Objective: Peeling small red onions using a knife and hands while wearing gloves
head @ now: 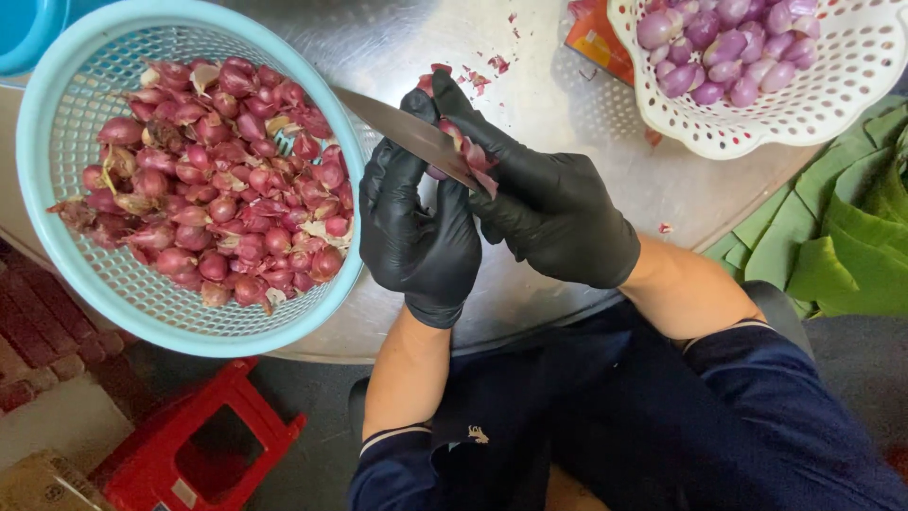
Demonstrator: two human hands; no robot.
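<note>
Between the baskets, a shallot (463, 151) is gripped in the left hand (421, 227); a knife (407, 132) is clasped by the right hand (553, 203). Few peeled shallots (724, 47) are gathered far right; many unpeeled shallots (218, 180) remain left.

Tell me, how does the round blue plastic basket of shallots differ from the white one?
The round blue plastic basket holds unpeeled, reddish-brown shallots with papery skins; the white perforated plastic basket holds peeled, smooth pale-purple shallots. The blue one shows almost whole, left of the hands; the white one is cut off at the upper right. Both sit on the metal table.
</note>
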